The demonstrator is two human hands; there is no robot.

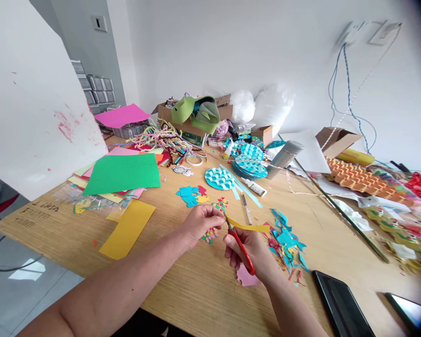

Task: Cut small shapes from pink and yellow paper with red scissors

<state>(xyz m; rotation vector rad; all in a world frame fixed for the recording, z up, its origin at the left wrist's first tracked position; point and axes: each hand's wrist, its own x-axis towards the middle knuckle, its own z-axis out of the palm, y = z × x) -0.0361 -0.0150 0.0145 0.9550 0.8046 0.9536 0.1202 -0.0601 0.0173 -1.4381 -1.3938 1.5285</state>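
Note:
My right hand is closed around red-handled scissors, their blades pointing up and away from me. Across the blades runs a narrow yellow paper strip, its free end reaching right. My left hand pinches the strip's other end beside the scissor tips. Small coloured paper bits lie under and behind my left hand. Just beyond are blue paper fish shapes and a yellow one. Blue and red paper scraps are heaped to the right, and a pink paper piece lies beneath my right hand.
Yellow paper and a green sheet lie left. Behind are a pale-blue disc, a glue bottle, a pen and a grey cylinder. A long green stick and a phone are right.

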